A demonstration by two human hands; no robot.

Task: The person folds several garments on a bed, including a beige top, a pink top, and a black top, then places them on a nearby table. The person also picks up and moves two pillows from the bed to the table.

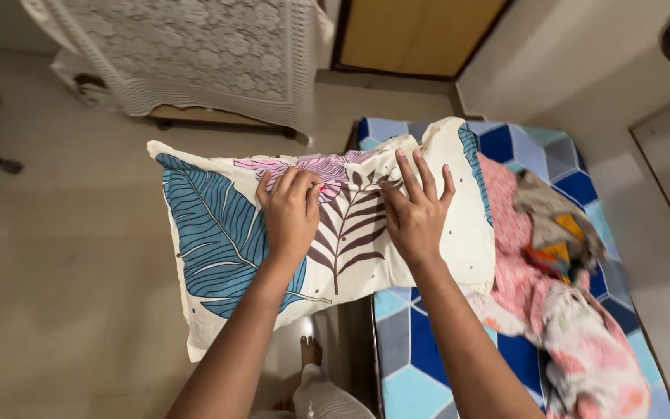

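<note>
While two hands, left hand (pixel 291 211) and right hand (pixel 417 215), press flat | one leaf-print pillow (pixel 219 233) | one bed (pixel 428 341)

The cream cotton-like pillowcase printed with blue, pink and brown leaves (pixel 327 225) looked matt and soft, creased finely where the left hand (pixel 290 213) and the right hand (pixel 416 213) pressed into it. The blue hexagon-patterned bed sheet (pixel 409 365) was a smooth woven cloth with a faint sheen. The heap of pink and floral crumpled clothes (pixel 560 302) appeared thin, limp fabric. The white lace-like openwork cloth (pixel 195 46) showed a rough, knitted texture. The beige tiled floor (pixel 63 271) was glossy, the yellowish wooden door (pixel 420 31) smooth and matt.
</note>
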